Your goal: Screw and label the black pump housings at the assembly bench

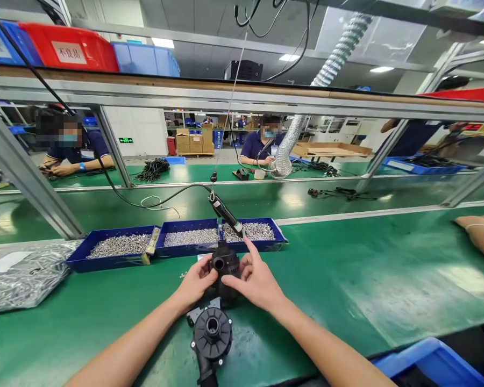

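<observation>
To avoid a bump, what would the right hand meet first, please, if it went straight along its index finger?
The right hand would probably meet the hanging screwdriver first, though depth is unclear.

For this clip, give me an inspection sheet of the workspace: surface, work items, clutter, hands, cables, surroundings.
Surface: glossy green tabletop, glare at right.
Work items: black pump-like housing, held; second housing nearer the wearer; electric screwdriver hanging beyond; three blue trays of metal fasteners.
Clutter: clear bag of metal parts at left.
Left hand: gripping the first housing's left side.
Right hand: thumb on the same housing, index finger extended toward the screwdriver; contact unclear.
Cables: black cable from the screwdriver toward upper left.
Surroundings: co-worker at the far bench, red bin overhead.
</observation>
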